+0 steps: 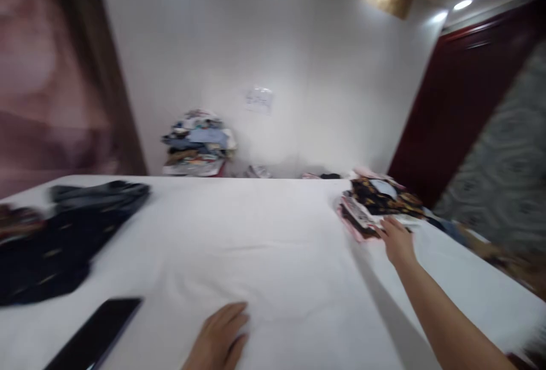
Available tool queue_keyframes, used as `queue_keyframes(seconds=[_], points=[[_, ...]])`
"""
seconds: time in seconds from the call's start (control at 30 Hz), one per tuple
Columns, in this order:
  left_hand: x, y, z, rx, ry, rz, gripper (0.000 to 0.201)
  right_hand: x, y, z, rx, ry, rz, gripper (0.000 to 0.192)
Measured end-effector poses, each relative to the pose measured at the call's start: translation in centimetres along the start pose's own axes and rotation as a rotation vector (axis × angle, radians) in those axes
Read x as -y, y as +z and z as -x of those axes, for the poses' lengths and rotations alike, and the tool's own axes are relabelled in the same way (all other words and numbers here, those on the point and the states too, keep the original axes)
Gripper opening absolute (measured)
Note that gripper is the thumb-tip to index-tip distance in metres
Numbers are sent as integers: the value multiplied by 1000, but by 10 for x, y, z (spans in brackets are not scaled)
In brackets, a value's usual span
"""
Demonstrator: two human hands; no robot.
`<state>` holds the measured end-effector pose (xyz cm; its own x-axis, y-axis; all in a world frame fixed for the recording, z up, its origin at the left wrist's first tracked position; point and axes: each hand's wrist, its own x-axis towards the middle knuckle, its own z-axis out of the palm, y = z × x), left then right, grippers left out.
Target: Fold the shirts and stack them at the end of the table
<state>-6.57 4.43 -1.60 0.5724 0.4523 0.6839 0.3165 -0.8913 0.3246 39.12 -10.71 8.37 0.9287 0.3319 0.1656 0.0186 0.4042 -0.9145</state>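
While the left hand lies flat and loose on the white sheet, grasping nothing, the right hand reaches out to the stack of folded clothes at the far right edge, fingers touching its near side; blur hides whether it grips. Dark clothes and a phone lie left.

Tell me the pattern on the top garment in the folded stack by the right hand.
Black with orange-yellow print, head view.

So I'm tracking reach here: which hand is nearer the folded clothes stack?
Right. The right hand touches the stack at its near edge; the left hand rests flat on the white sheet, far to its left.
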Motion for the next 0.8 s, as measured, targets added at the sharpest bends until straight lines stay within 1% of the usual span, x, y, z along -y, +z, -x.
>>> queue_keyframes(seconds=[0.03, 0.07, 0.13, 0.2, 0.27, 0.33, 0.4, 0.47, 0.53, 0.6, 0.67, 0.73, 0.8], points=[[-10, -8, -3, 76, -45, -8, 41, -11, 4, 16, 42, 46, 19, 35], [-19, -14, -6, 167, -91, -7, 34, -24, 9, 31, 102, 127, 79, 40], [-32, -24, -12, 278, -176, 25, 27, -51, 21, 59, 269, 285, 262, 49], [-38, -28, -15, 335, -221, 83, 26, -76, 39, 86, 476, 367, 414, 51], [-40, -27, -12, 349, -242, 120, 25, -93, 61, 115, 702, 375, 535, 49], [-40, -23, -7, 344, -252, 134, 24, -100, 88, 144, 909, 314, 613, 46], [-40, -19, -2, 331, -262, 154, 26, -100, 117, 171, 1085, 209, 639, 44], [-42, -19, -1, 292, -286, 201, 28, -98, 143, 193, 1208, 83, 639, 43], [-43, -26, -3, 210, -313, 267, 29, -102, 163, 207, 1286, -54, 653, 43], [-40, -44, -10, 110, -339, 300, 28, -113, 175, 213, 1308, -204, 701, 46], [-29, -70, -17, 27, -383, 264, 26, -128, 178, 214, 1299, -351, 779, 49], [-7, -100, -22, -19, -457, 176, 24, -143, 174, 212, 1287, -473, 864, 49], [25, -130, -22, -36, -551, 65, 24, -153, 168, 210, 1293, -555, 920, 48]])
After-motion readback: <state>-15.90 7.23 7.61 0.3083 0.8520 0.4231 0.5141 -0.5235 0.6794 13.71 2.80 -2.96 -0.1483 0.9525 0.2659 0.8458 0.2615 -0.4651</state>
